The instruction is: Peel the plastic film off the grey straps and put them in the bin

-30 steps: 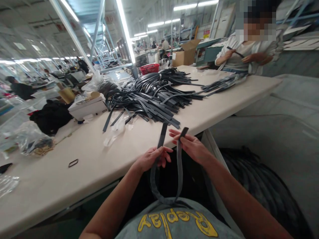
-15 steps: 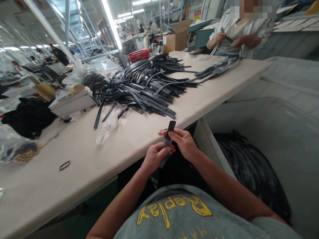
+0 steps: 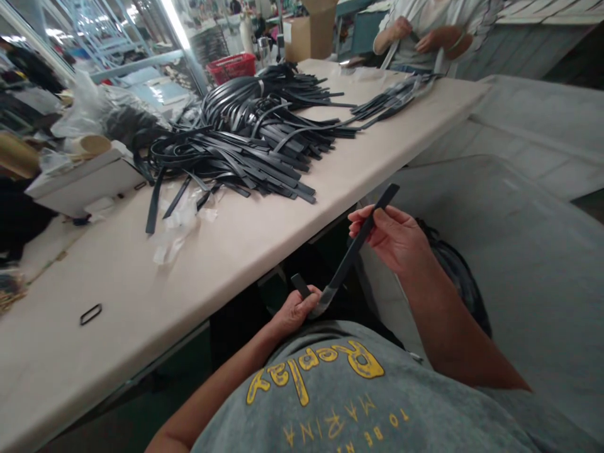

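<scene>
A black strap (image 3: pixel 352 255) stretches slantwise between my two hands, in front of my body and beside the table edge. My right hand (image 3: pixel 394 236) pinches it near its upper end, whose tip sticks out past the fingers. Lower down, my left hand (image 3: pixel 298 309) is closed round the strap, and a short dark end pokes up above its thumb. Clear plastic film seems to wrap the strap close to the left hand. On the table lies a big pile of similar black straps (image 3: pixel 264 145), some bundled, with a crumpled plastic wrapper (image 3: pixel 174 229) by it.
The pale table (image 3: pixel 198 277) runs diagonally, with a black oval ring (image 3: pixel 90 314) on it. A white box (image 3: pixel 85 182) and red basket (image 3: pixel 231 67) stand behind. At right is a large pale bin (image 3: pixel 528 251) with dark contents. Across the table, a person (image 3: pixel 429 38) handles a dark strip.
My right hand has moved up and right with the strap's end, away from my left hand, which has dropped lower. The strap is now drawn out between them. The view has shifted too.
</scene>
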### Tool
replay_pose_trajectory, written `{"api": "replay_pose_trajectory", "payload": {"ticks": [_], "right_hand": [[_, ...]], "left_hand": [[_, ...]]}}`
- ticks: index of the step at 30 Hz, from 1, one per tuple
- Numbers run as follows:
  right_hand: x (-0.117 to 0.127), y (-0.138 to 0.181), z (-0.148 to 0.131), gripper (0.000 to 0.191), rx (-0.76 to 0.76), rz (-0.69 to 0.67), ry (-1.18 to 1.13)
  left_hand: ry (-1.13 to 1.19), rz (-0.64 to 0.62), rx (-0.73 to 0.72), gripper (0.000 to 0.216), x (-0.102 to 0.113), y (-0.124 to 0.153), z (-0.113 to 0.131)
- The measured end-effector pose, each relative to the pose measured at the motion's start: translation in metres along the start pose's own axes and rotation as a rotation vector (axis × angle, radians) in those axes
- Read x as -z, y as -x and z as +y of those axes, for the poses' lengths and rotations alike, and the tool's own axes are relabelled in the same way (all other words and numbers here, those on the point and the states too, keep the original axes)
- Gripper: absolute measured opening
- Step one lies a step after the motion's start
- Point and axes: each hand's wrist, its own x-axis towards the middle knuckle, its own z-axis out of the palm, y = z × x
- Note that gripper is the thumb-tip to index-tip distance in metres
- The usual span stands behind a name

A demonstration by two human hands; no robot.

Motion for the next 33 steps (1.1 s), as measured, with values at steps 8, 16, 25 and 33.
{"api": "replay_pose_trajectory", "payload": {"ticks": [8, 16, 25, 33], "right_hand": [[-0.006, 0.018, 0.019, 0.025, -0.068, -0.35, 0.242], [-0.044, 0.008, 0.016, 0.023, 0.285, -0.418, 0.476], [-0.014, 0.003, 0.001, 0.021, 0.339, 0.01, 0.355], [0.054, 0.009, -0.088, 0.015, 0.81, 0.257, 0.566]], "left_hand": [[-0.252, 0.005, -0.167, 0.038, 0.011, -0.023, 0.043], [-0.288, 0.083, -0.312, 0.016, 0.022, -0.04, 0.097], [-0.32, -0.005, -0.122, 0.025, 0.006, -0.018, 0.042], [0.01, 0.267, -0.021, 0.032, 0.018, -0.014, 0.018]]}}
